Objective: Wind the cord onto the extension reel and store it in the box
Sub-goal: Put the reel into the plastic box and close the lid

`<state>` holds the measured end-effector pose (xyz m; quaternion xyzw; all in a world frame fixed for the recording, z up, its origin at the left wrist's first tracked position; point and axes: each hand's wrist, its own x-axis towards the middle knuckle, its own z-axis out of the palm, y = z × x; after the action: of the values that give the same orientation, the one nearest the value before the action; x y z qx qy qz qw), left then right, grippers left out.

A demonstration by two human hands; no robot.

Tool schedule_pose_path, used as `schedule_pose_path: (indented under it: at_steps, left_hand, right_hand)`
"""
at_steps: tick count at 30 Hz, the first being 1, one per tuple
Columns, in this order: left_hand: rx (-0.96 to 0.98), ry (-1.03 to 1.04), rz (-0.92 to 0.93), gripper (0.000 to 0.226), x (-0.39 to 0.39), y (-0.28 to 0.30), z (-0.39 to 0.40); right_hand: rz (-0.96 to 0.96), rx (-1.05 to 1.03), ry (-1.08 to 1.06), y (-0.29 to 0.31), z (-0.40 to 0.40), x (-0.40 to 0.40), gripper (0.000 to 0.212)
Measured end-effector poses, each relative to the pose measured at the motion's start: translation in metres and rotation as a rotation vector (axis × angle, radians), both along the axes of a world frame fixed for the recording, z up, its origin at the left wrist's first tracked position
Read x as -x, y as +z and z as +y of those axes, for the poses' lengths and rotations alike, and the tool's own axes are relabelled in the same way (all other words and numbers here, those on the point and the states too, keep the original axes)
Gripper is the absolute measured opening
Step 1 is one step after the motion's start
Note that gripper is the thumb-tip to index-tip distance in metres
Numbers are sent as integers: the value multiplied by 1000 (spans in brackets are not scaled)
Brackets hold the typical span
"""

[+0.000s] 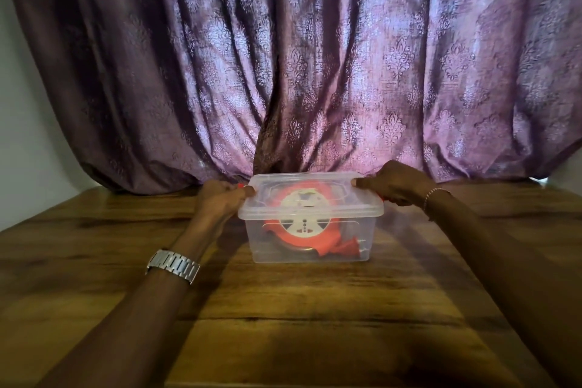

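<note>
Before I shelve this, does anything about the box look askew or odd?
Nothing stands out. The clear plastic lid sits level on the clear plastic box, the orange extension reel is inside, and the left hand and right hand grip its ends.

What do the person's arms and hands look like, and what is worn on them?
Both forearms are bare, with no sleeves in view. The left wrist carries a silver metal watch band with wide links. The right wrist carries a thin silver chain bracelet. No rings or gloves can be made out on the left hand or the right hand.

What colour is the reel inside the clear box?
The extension reel is orange-red with a white centre hub, seen through the clear plastic box in the head view.
</note>
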<state>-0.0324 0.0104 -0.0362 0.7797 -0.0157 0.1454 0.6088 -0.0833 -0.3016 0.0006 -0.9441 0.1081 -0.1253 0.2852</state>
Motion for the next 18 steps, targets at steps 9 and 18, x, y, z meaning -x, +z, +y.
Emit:
schedule_pose_path:
  at_steps: [9,18]
  left_hand:
    - [-337,131,-117,17,5,10,-8]
    - [89,-43,18,28,7,-5,-5]
  right_hand:
    - [-93,192,-61,-8,13,0,48]
    - [-158,71,-48,-14,27,8,37]
